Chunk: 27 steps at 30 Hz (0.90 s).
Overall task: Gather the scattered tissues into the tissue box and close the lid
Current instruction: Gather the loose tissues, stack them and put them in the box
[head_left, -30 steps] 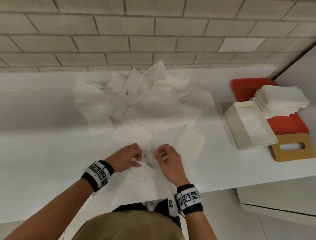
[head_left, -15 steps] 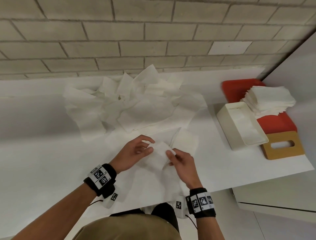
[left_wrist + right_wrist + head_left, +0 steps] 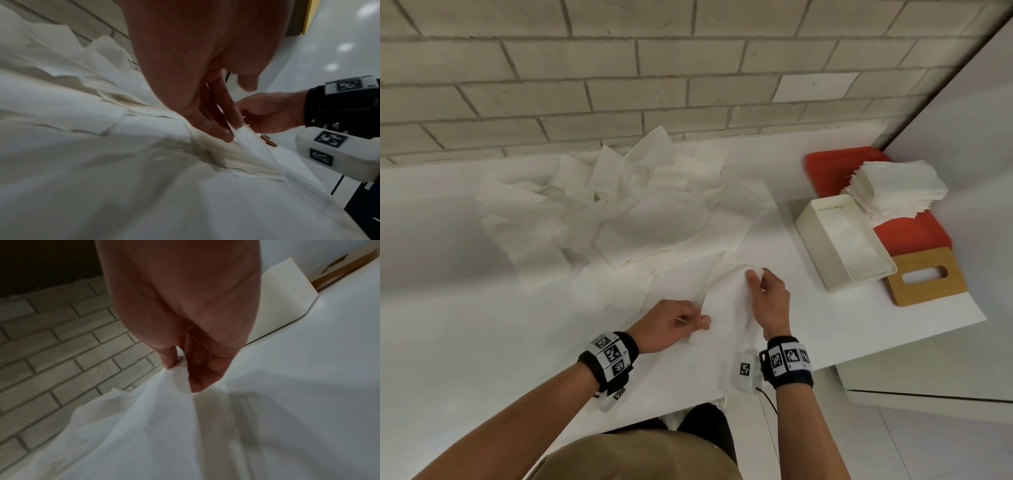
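The thin white paper tissue [image 3: 726,301] looks v. light, limp & easy to tear, so left hand [image 3: 671,323] & right hand [image 3: 770,301] each pinch one edge w/ fingertips.

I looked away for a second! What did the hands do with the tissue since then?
The right hand lifted one end of the tissue up and toward the tissue box. The left hand slid back, pinching the other end. The pile, stack and lid stayed put.
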Available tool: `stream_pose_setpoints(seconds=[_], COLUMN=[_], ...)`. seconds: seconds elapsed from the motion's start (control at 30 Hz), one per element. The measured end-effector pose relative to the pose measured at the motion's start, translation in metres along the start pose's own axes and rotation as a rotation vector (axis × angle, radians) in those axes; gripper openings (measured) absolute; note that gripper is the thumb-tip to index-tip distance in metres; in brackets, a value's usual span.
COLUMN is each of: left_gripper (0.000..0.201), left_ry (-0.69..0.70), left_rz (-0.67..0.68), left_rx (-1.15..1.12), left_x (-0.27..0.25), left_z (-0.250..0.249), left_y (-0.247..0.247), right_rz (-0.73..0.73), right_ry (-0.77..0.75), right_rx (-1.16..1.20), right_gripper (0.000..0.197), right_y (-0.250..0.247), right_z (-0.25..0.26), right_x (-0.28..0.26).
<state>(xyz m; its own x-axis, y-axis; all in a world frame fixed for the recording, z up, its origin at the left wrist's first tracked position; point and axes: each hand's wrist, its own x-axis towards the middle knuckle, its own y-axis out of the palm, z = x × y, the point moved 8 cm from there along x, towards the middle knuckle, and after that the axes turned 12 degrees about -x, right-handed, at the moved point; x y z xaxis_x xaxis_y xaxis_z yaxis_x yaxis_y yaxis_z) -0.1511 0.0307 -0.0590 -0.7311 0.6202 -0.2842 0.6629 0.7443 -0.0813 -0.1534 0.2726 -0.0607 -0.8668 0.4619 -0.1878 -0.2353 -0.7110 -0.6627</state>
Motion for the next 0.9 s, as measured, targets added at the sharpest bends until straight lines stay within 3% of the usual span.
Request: stream_pose_setpoints(seconds=[0.2, 0.3, 0.4, 0.5, 0.67, 0.77, 0.83, 0.9], left_gripper=[0.018, 0.046, 0.085, 0.077, 0.072, 0.056, 0.040, 0.043], left_ry=[-0.048, -0.062, -0.159, -0.216, -0.400, -0.391, -0.313, -0.208], left_rz=[-0.089, -0.250, -0.270, -0.259, -0.243, -0.201, -0.176, -0.181], left_rx=[0.170, 0.378, 0.497, 0.585, 0.594, 0.555, 0.477, 0.455], left_x=[0.022, 0.026, 0.037, 0.047, 0.054, 0.060, 0.061, 0.060], left_z=[0.004, 0.004, 0.014, 0.010, 0.009, 0.007, 0.004, -0.007], left_y=[0.010, 0.006, 0.015, 0.026, 0.031, 0.036, 0.041, 0.042], right_rz=[0.012, 0.103, 0.204, 0.187, 0.224, 0.302, 0.373, 0.408], right_ry=[0.030, 0.058, -0.012, -0.050, -0.075, -0.276, -0.518, -0.793], right_rx=[-0.218, -0.184, 0.022, 0.119, -0.376, -0.537, -0.667, -0.806], right_gripper=[0.029, 0.037, 0.042, 0.056, 0.068, 0.096, 0.113, 0.120], right_y=[0.000, 0.000, 0.000, -0.007, 0.002, 0.011, 0.020, 0.029], right_z=[-0.005, -0.003, 0.006, 0.010, 0.010, 0.030, 0.049, 0.063], right_x=[0.021, 0.026, 0.023, 0.024, 0.034, 0.033, 0.022, 0.005])
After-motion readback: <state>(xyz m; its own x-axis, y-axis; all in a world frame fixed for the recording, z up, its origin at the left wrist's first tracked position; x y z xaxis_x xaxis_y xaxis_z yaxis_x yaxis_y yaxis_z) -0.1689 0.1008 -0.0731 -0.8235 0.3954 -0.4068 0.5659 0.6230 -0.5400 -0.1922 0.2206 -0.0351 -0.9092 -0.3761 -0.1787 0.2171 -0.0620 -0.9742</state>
